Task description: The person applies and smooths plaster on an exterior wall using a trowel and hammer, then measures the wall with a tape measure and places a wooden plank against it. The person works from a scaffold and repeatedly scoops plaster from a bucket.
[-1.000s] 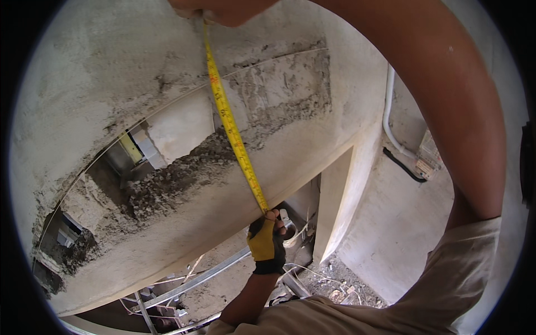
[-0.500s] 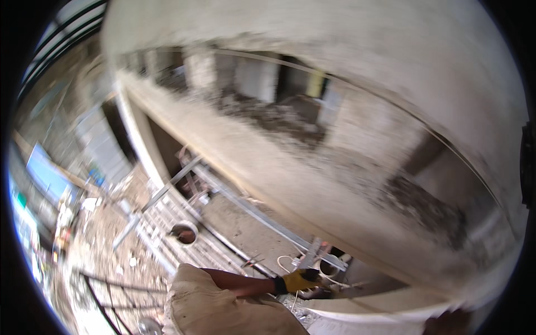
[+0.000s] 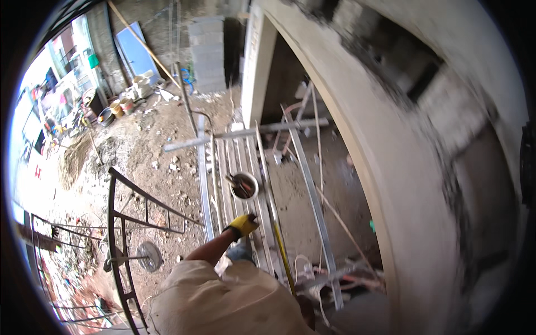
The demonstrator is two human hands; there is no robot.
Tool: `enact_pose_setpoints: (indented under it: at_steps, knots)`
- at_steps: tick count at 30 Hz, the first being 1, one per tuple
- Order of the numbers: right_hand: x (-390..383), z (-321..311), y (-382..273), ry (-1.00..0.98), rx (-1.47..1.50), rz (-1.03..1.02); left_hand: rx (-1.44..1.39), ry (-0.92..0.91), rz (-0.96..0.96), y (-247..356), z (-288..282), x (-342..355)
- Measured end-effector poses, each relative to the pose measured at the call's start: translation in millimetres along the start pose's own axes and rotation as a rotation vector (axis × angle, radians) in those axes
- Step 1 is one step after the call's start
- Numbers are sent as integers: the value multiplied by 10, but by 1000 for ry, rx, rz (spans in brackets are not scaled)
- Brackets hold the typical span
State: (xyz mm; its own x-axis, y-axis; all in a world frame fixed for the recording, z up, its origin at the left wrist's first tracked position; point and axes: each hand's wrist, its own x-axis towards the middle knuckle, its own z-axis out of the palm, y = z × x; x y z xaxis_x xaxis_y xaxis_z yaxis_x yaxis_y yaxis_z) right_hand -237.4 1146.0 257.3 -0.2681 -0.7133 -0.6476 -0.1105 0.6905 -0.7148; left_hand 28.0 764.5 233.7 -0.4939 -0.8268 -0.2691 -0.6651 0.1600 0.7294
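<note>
My left hand (image 3: 244, 224), in a yellow glove with dark fingertips, reaches over a walkway of long metal slats (image 3: 223, 192). Its fingers are too small and blurred to read, and I see nothing plainly held. Just beyond it stands a round bucket (image 3: 256, 180) with a pale rim and handled tools inside. Beside the hand, a long pole (image 3: 283, 254) with a yellow stretch runs along the slats. A dark patch, perhaps part of my right arm (image 3: 306, 311), shows at the lower edge; the right hand itself is hidden.
A rough concrete wall with an opening (image 3: 357, 128) curves along the right. Metal bars (image 3: 312, 190) cross beside the slats. At left, a ladder-like metal frame (image 3: 114, 223) rises over rubble-strewn ground (image 3: 162, 145). Stacked blocks (image 3: 206, 56) and a blue panel (image 3: 137, 50) stand at the back.
My view has swung from the wall toward the walkway and yard. The gloved left hand has left the clutter by the wall and is now over the slats, close to the bucket.
</note>
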Motion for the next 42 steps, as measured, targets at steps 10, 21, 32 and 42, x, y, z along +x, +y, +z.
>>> enact_pose_setpoints:
  at_steps: [10,21,32,42]
  knots:
    - [2849,42,-472,-193,-640,-175,665,-160,-600,-3237,-983,-2172]
    - [4059,979,-3128,-136,-352,22,-905,927,-1262,-2682,-406,-2136]
    - [6368,2125,-4872,-20,-669,-349,-832,1254,-1113,-3310,-1706,-857]
    - [6753,3533,-8423,-214,-1000,-533,-898,1015,-426,-3647,-5625,3319]
